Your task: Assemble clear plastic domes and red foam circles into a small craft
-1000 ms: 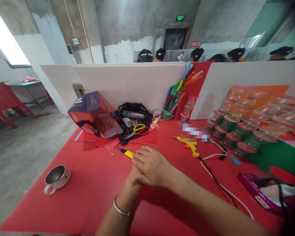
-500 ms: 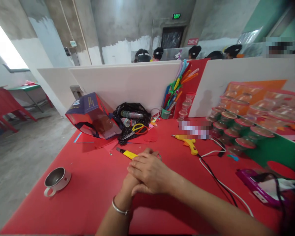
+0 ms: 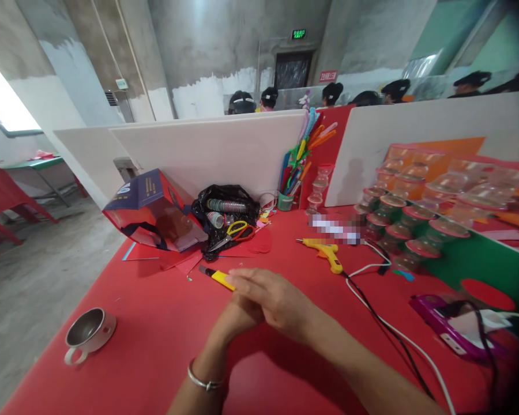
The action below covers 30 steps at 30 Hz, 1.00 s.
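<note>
resting right hand (image 3: 279, 301) over left hand (image 3: 232, 318) beside yellow knife (image 3: 218, 277)

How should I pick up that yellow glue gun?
Take the yellow glue gun by its handle, which slants toward you with the cord trailing from it. Come from the near side, from above, since it lies flat on the red table. Keep off the nozzle, pointing left; it may be hot.

Yellow box cutter (image 3: 218, 277) flat on red table (image 3: 147, 328)
</note>
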Each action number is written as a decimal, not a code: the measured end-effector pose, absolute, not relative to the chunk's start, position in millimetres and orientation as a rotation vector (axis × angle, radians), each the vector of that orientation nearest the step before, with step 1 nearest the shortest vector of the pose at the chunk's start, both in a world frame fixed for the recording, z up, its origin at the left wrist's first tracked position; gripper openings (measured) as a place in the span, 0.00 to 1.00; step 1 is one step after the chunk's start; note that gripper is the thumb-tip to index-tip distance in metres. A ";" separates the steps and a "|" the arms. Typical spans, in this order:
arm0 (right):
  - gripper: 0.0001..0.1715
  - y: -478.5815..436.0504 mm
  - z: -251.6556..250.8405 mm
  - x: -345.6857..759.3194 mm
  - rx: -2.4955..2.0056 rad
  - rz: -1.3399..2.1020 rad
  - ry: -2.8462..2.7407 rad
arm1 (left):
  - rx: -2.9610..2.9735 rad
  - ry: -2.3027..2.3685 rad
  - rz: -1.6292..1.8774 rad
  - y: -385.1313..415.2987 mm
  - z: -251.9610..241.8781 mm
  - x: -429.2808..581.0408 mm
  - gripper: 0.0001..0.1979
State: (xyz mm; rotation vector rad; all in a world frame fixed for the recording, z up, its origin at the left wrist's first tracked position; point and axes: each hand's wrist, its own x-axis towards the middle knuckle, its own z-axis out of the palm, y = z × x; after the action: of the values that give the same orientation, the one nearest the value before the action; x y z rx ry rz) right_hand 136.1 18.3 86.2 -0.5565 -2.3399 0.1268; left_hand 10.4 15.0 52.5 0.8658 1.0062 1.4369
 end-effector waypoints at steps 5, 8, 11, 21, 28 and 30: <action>0.25 10.1 83.2 201.1 -1.146 0.022 -1.671 | 1.342 0.817 0.869 16.0 65.8 -3.8 0.17; 0.27 -4.8 61.5 240.4 -1.454 0.118 -1.299 | 1.236 0.669 0.592 13.7 62.9 -4.9 0.20; 0.25 -21.6 33.1 261.0 -1.588 0.423 -1.331 | 1.257 0.581 0.438 10.5 57.4 0.3 0.19; 0.18 -46.9 -0.2 248.3 -1.474 0.708 -1.625 | 1.315 0.694 0.642 21.1 52.2 0.3 0.19; 0.20 -43.6 -7.6 232.4 -1.454 0.649 -1.702 | 1.124 0.724 0.987 24.3 33.6 27.2 0.20; 0.20 -39.1 -10.7 226.0 -1.434 0.616 -1.716 | 1.070 0.735 1.079 23.9 32.1 29.3 0.19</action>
State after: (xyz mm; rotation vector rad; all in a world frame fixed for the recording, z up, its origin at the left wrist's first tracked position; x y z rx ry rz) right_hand 226.0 -39.1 -10.7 -1.4344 -1.7160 0.6165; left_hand 29.3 23.9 32.1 1.0695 0.7350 1.0787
